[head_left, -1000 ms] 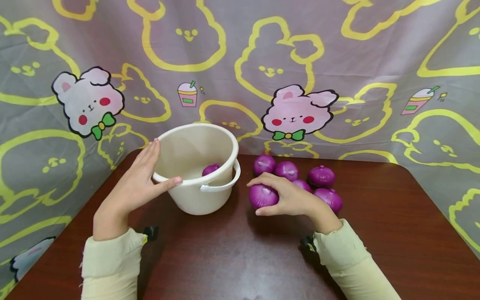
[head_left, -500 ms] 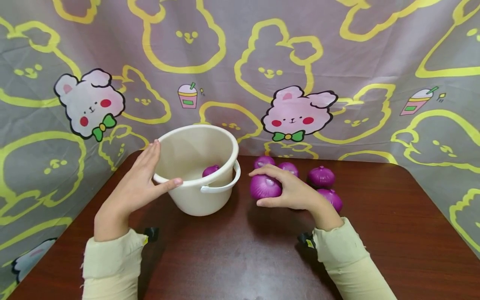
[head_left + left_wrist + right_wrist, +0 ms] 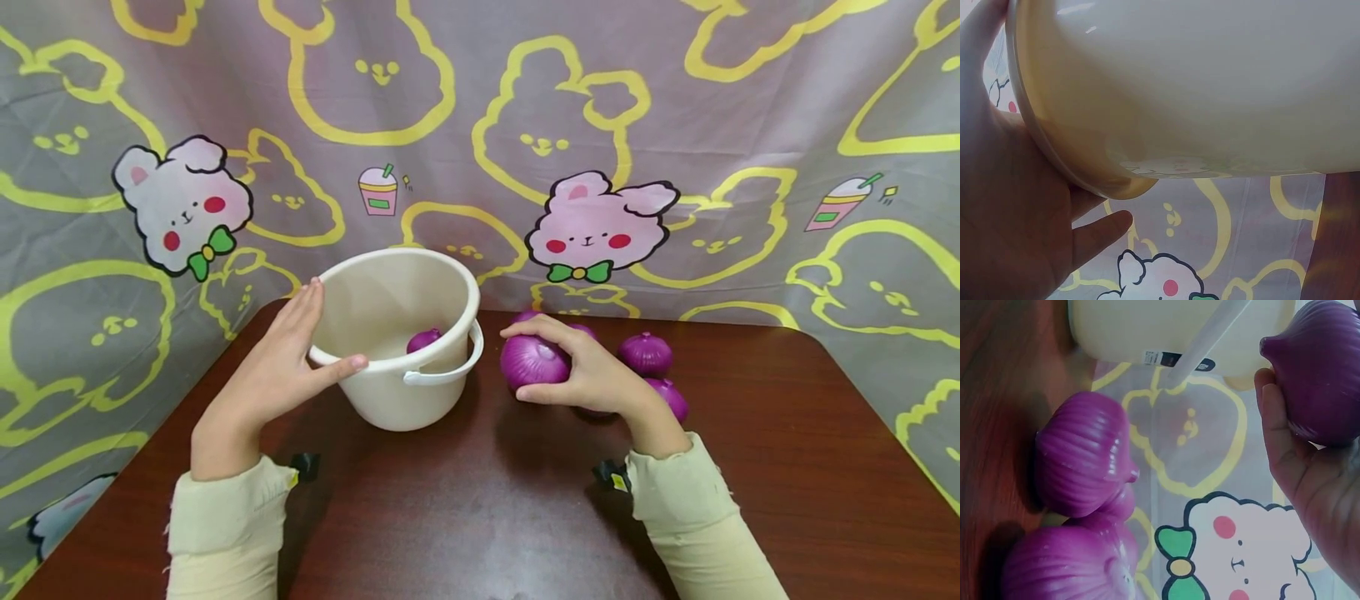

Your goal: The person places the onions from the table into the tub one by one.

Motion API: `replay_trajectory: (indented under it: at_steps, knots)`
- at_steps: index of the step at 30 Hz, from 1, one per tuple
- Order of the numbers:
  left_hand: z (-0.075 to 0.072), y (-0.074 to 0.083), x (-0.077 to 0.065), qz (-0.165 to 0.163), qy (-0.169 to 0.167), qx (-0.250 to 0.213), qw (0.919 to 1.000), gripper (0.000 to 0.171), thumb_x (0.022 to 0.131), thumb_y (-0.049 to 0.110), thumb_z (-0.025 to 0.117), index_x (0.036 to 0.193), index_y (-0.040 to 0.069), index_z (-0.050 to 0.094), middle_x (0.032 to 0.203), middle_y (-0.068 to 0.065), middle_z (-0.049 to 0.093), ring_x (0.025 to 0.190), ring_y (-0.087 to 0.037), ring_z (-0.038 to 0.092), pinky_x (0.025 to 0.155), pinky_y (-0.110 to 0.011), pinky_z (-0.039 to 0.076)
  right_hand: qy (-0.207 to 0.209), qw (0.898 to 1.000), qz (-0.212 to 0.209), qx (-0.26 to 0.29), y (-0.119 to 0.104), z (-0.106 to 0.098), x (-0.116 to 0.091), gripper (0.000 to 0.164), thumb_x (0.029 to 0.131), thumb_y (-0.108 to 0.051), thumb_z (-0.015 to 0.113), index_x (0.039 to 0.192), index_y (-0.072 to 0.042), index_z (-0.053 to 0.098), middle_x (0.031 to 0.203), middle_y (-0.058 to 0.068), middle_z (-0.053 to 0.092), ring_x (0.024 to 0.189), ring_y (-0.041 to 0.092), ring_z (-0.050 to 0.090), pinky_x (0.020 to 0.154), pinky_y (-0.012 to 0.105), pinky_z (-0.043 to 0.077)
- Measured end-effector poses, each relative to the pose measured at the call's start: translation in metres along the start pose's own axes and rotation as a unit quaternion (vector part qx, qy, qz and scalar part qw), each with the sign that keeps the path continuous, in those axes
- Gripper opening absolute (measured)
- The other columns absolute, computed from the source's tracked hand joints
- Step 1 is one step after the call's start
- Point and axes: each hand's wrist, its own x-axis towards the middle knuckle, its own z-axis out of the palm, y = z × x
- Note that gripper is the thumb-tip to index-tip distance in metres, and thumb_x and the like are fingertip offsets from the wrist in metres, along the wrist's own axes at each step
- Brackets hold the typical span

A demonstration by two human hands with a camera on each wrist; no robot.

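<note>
The left hand (image 3: 273,367) is spread, not clenched: straight fingers rest along the outer side of the bucket (image 3: 401,404), and the thumb lies at the near rim. That wide span seems meant to steady the bucket rather than to lift it. The bucket stands on the desk (image 3: 480,517) between the hands, just inward of the left one, its mouth uncovered. The handle (image 3: 447,372) hangs down on the side facing the right hand (image 3: 607,379), so it does not cross the mouth.

The right hand grasps an onion (image 3: 534,362) between thumb and fingers, clear of the desk. The onion's stem points down in the right wrist view; the round body probably suits such a wide grip at the sides. A second onion (image 3: 424,339) lies inside the bucket, inward from the left thumb.

More onions (image 3: 646,354) sit on the desk beyond and outward of the right hand, grouped closely within its easy reach, it seems. That hand partly hides several, so their number is hard to tell.
</note>
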Motion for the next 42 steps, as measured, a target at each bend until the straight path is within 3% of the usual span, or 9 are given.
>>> replay_trajectory:
  at_steps: [13, 21, 27, 32, 39, 42]
  knots:
    - [0.000, 0.001, -0.001, 0.000, 0.002, -0.001, 1.0000, 0.109, 0.088, 0.061, 0.063, 0.159, 0.006, 0.001, 0.168, -0.007, -0.004, 0.156, -0.035, -0.001, 0.118, -0.067, 0.017, 0.022, 0.999, -0.014, 0.036, -0.017, -0.001, 0.011, 0.061, 0.080, -0.021, 0.082, 0.135, -0.027, 0.057, 0.130, -0.003, 0.060, 0.111, 0.017, 0.060, 0.090, 0.038, 0.057]
    - [0.000, 0.000, -0.002, -0.002, 0.005, 0.002, 1.0000, 0.109, 0.088, 0.061, 0.063, 0.159, 0.006, 0.002, 0.168, -0.006, -0.003, 0.156, -0.035, 0.001, 0.119, -0.066, 0.017, 0.039, 0.991, -0.067, 0.112, -0.026, 0.001, 0.024, 0.061, 0.080, -0.012, 0.080, 0.136, -0.017, 0.058, 0.132, 0.003, 0.060, 0.116, 0.021, 0.058, 0.092, 0.038, 0.057]
    - [-0.001, 0.001, -0.002, -0.002, 0.002, 0.002, 1.0000, 0.109, 0.088, 0.061, 0.063, 0.159, 0.006, 0.001, 0.168, -0.006, -0.003, 0.156, -0.036, 0.001, 0.118, -0.067, 0.018, 0.049, 0.984, -0.105, 0.137, -0.037, -0.001, 0.036, 0.060, 0.079, -0.010, 0.080, 0.135, -0.009, 0.058, 0.131, 0.010, 0.061, 0.117, 0.024, 0.057, 0.093, 0.038, 0.057]
    - [0.000, 0.000, -0.002, -0.004, 0.004, 0.001, 1.0000, 0.109, 0.087, 0.061, 0.063, 0.159, 0.006, 0.002, 0.168, -0.007, -0.003, 0.156, -0.036, 0.002, 0.118, -0.067, 0.018, 0.048, 0.983, -0.111, 0.138, -0.046, -0.002, 0.047, 0.060, 0.079, -0.014, 0.080, 0.135, -0.008, 0.057, 0.129, 0.009, 0.061, 0.114, 0.024, 0.058, 0.090, 0.040, 0.058]
    - [0.001, -0.001, -0.001, -0.001, -0.002, -0.003, 1.0000, 0.111, 0.087, 0.060, 0.065, 0.159, 0.005, 0.001, 0.168, -0.009, -0.004, 0.155, -0.037, 0.001, 0.117, -0.069, 0.017, 0.029, 0.981, -0.129, 0.143, -0.052, 0.004, 0.061, 0.067, 0.081, -0.033, 0.081, 0.136, -0.004, 0.054, 0.132, 0.013, 0.058, 0.116, 0.024, 0.056, 0.091, 0.043, 0.057]
    - [0.002, -0.002, 0.000, 0.002, 0.002, -0.005, 1.0000, 0.111, 0.087, 0.060, 0.065, 0.159, 0.005, 0.002, 0.168, -0.009, -0.004, 0.155, -0.038, 0.000, 0.117, -0.069, 0.017, 0.022, 0.980, -0.125, 0.152, -0.054, 0.007, 0.069, 0.067, 0.081, -0.032, 0.080, 0.137, -0.005, 0.054, 0.133, 0.016, 0.058, 0.118, 0.025, 0.055, 0.091, 0.044, 0.057]
